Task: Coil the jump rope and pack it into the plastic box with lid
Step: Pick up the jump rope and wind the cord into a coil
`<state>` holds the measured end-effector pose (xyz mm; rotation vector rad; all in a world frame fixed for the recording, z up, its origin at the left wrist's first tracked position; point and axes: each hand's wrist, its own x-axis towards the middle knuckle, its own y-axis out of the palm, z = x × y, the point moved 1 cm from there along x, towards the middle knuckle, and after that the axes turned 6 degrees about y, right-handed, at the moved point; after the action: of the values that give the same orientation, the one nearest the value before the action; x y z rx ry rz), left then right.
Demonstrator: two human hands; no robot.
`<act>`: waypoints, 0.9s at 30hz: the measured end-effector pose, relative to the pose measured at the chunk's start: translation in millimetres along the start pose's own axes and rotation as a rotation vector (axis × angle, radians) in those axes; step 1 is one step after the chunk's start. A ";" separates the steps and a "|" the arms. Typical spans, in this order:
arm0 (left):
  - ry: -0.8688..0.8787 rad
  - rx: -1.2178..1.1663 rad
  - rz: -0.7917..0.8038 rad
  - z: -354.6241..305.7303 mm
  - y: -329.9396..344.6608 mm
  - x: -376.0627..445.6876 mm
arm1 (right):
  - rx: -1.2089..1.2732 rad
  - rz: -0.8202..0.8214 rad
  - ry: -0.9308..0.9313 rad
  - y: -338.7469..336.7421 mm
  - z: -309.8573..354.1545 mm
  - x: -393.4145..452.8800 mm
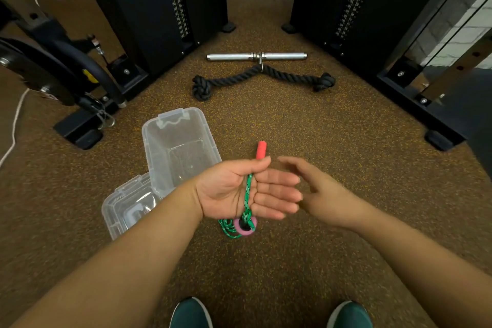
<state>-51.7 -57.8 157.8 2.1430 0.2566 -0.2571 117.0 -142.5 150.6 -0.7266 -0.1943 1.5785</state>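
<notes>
My left hand (237, 192) palm-up, fingers flat, thumb pinning jump rope (247, 194): green braided cord across palm, red foam handle (261, 148) poking forward, pink handle (246, 230) dangling below. My right hand (316, 189) loose, blurred, holding nothing. Clear plastic box (151, 157) open on floor, left of my left hand.

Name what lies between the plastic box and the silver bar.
A black knotted rope, close to the silver bar; bare floor up to the plastic box. Head view.
</notes>
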 end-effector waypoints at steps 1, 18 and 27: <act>-0.022 0.016 0.023 1.6 1.7 0.3 | 0.013 -0.023 -0.035 -1.0 2.6 1.5; 0.285 0.033 -0.393 -28.4 0.3 -7.6 | -0.096 -0.010 -0.008 15.7 -12.6 -0.8; 0.369 0.086 -0.632 -24.5 -8.6 2.6 | -0.498 -0.023 -0.382 37.5 28.7 -20.7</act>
<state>-49.5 -32.5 163.6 2.1288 1.1588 -0.2294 69.3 -159.8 160.2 -0.7881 -0.8972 1.6518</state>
